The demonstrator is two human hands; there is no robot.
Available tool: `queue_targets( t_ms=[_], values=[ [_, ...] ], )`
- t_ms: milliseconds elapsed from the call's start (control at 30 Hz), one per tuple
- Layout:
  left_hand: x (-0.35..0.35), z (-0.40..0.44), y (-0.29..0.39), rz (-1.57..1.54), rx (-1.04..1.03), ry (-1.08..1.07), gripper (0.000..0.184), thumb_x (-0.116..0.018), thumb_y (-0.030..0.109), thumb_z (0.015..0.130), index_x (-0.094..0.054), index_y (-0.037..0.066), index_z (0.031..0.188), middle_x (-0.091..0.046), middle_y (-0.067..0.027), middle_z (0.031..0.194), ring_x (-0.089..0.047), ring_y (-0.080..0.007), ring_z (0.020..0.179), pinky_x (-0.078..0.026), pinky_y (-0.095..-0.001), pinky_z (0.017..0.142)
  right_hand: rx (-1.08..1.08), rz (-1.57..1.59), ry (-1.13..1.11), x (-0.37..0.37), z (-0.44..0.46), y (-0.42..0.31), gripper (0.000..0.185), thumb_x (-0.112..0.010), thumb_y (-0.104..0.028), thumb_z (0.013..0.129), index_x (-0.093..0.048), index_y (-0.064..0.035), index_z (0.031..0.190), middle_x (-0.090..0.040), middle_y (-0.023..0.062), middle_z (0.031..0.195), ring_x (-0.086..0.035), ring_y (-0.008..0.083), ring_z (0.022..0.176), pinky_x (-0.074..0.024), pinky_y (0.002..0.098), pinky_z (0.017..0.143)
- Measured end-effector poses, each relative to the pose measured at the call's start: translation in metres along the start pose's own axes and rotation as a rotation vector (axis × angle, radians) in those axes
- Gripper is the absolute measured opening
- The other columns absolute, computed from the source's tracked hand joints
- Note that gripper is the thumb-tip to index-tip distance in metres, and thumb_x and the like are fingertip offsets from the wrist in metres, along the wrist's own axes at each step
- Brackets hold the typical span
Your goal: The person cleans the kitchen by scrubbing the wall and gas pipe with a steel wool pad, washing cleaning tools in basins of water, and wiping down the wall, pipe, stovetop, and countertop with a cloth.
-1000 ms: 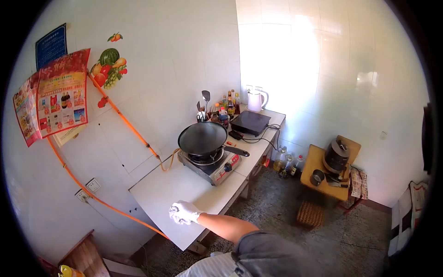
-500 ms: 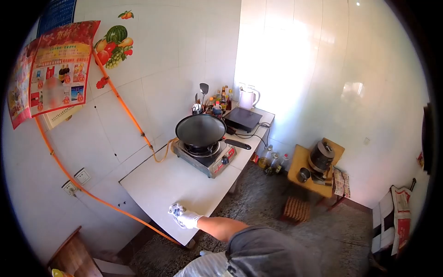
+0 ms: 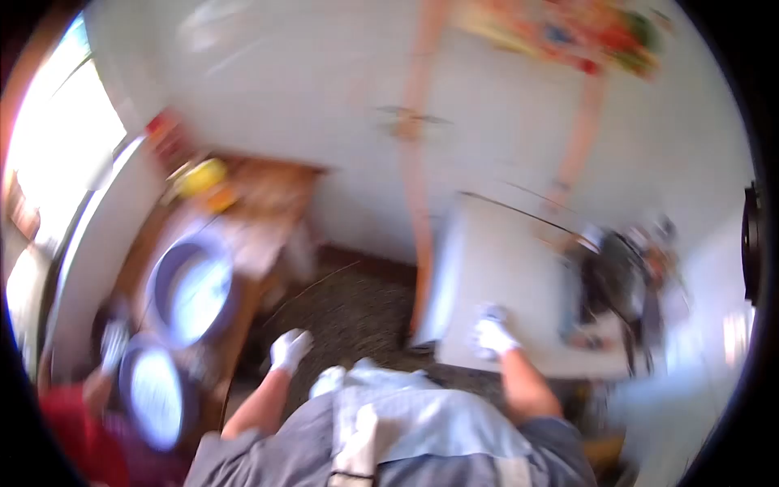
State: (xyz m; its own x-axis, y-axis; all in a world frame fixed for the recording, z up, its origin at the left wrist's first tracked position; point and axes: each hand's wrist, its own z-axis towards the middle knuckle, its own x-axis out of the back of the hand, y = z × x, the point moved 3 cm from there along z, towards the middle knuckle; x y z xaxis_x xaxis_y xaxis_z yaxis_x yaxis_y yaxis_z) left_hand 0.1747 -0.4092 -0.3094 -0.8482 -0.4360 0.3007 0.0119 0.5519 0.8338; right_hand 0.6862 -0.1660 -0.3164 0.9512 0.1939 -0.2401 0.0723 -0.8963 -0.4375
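The view is smeared by motion. My right hand [image 3: 493, 339], in a white glove, presses on the white table [image 3: 519, 268] near its front edge. Bunched under its fingers is a white cloth with blue marks [image 3: 492, 312]. My left hand [image 3: 290, 349], also white-gloved, hangs over the dark floor between the two tables. Its fingers look curled in, and nothing shows in them. To the right of my right hand, the gas stove [image 3: 588, 337] stands on the white table with a dark wok [image 3: 621, 280] on it.
At left, a wooden table [image 3: 264, 239] bears two basins, one [image 3: 154, 304] behind the other [image 3: 130, 373], and something yellow [image 3: 203, 178]. A co-worker's red sleeve [image 3: 77, 430] and gloved hand [image 3: 114, 345] are beside them. An orange hose [image 3: 418, 203] runs down the wall.
My view has swung left, bringing the wooden table, basins, co-worker and my left hand into sight. My right hand stays on the white table with the cloth.
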Motion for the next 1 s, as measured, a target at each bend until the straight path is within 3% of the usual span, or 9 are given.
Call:
queue_targets(
  t_ms=[33, 67, 200, 433, 533, 633, 733, 833, 1000],
  values=[
    [-0.001, -0.010, 0.020, -0.275, 0.039, 0.047, 0.024, -0.065, 0.026, 0.092, -0.069, 0.005, 0.081, -0.064, -0.0031, 0.072, -0.057, -0.0113, 0.065, -0.046, -0.0277, 0.058, -0.001, -0.099, -0.140, 0.104, 0.098, 0.019, 0.027, -0.046, -0.033, 0.092, -0.048, -0.0205, 0.069, -0.045, 0.0012, 0.063, -0.045, 0.0209, 0.054, -0.0335, 0.0400, 0.046],
    [0.005, -0.009, 0.022, -0.069, -0.037, 0.098, 0.028, -0.063, 0.027, 0.094, -0.068, 0.004, 0.080, -0.064, -0.0025, 0.072, -0.057, -0.0112, 0.066, -0.046, -0.0275, 0.059, 0.096, 0.110, 0.201, 0.010, 0.011, -0.009, 0.055, -0.036, -0.062, 0.095, -0.038, -0.0212, 0.058, -0.040, -0.0001, 0.052, -0.040, 0.0182, 0.045, -0.0316, 0.0358, 0.038],
    [0.044, -0.031, 0.049, -0.346, -0.238, 0.252, 0.024, -0.057, 0.018, 0.098, -0.066, 0.001, 0.084, -0.065, -0.0038, 0.078, -0.059, -0.0118, 0.070, -0.049, -0.0273, 0.064, 0.430, -1.395, 0.268, 0.020, -0.008, -0.030, 0.042, -0.087, -0.003, 0.052, -0.060, -0.0035, 0.084, -0.062, 0.0072, 0.085, -0.062, 0.0213, 0.084, -0.0536, 0.0348, 0.074],
    [0.173, 0.027, 0.031, -0.052, -0.362, 0.826, 0.024, -0.055, -0.005, 0.091, -0.069, 0.001, 0.109, -0.071, -0.0101, 0.107, -0.066, -0.0183, 0.096, -0.050, -0.0256, 0.086, 0.331, -1.516, 0.252, 0.041, 0.010, -0.040, 0.047, -0.093, -0.014, 0.047, -0.060, -0.0060, 0.079, -0.063, 0.0057, 0.083, -0.061, 0.0191, 0.081, -0.0533, 0.0341, 0.075],
    [0.234, 0.071, 0.019, 0.292, -0.342, 0.967, 0.034, -0.064, 0.013, 0.082, -0.066, 0.003, 0.115, -0.068, -0.0194, 0.108, -0.063, -0.0319, 0.105, -0.047, -0.0370, 0.094, 0.255, -1.622, 0.243, 0.026, 0.001, -0.044, 0.046, -0.093, -0.008, 0.045, -0.058, -0.0079, 0.076, -0.063, 0.0059, 0.082, -0.062, 0.0201, 0.084, -0.0535, 0.0349, 0.076],
    [0.278, 0.143, -0.018, 0.322, 0.012, 0.775, 0.062, -0.071, 0.021, 0.071, -0.057, -0.003, 0.126, -0.058, -0.0257, 0.126, -0.051, -0.0384, 0.124, -0.041, -0.0429, 0.104, 0.161, -1.568, 0.261, 0.027, 0.000, -0.040, 0.046, -0.093, -0.017, 0.046, -0.067, -0.0078, 0.083, -0.066, 0.0066, 0.083, -0.062, 0.0214, 0.088, -0.0504, 0.0333, 0.086],
    [0.252, 0.151, 0.006, 0.684, 0.205, 0.394, 0.081, -0.074, 0.034, 0.069, -0.045, 0.010, 0.140, -0.043, -0.0244, 0.143, -0.043, -0.0404, 0.131, -0.039, -0.0437, 0.107, 0.035, -2.305, 0.329, 0.010, 0.009, -0.035, 0.093, -0.081, -0.051, 0.061, -0.051, -0.0155, 0.141, -0.040, 0.0164, 0.150, -0.028, 0.0302, 0.143, -0.0098, 0.0400, 0.121],
    [0.242, 0.171, -0.007, 1.059, -0.093, 0.097, 0.075, -0.070, 0.042, 0.069, -0.050, 0.022, 0.138, -0.038, -0.0234, 0.147, -0.042, -0.0406, 0.132, -0.037, -0.0431, 0.109, -0.208, -2.483, 0.314, 0.019, 0.037, -0.031, 0.106, -0.074, -0.060, 0.063, -0.034, -0.0154, 0.151, -0.014, 0.0133, 0.161, -0.010, 0.0297, 0.149, -0.0038, 0.0455, 0.121],
    [0.234, 0.162, 0.004, 0.932, 0.002, 0.294, 0.057, -0.062, 0.030, 0.078, -0.052, 0.020, 0.133, -0.039, -0.0163, 0.147, -0.038, -0.0412, 0.133, -0.039, -0.0480, 0.106, -0.133, -2.242, 0.317, 0.058, 0.069, -0.016, 0.103, -0.069, -0.055, 0.066, -0.031, -0.0131, 0.152, -0.022, 0.0143, 0.159, -0.017, 0.0297, 0.148, -0.0057, 0.0427, 0.121]
  ],
)
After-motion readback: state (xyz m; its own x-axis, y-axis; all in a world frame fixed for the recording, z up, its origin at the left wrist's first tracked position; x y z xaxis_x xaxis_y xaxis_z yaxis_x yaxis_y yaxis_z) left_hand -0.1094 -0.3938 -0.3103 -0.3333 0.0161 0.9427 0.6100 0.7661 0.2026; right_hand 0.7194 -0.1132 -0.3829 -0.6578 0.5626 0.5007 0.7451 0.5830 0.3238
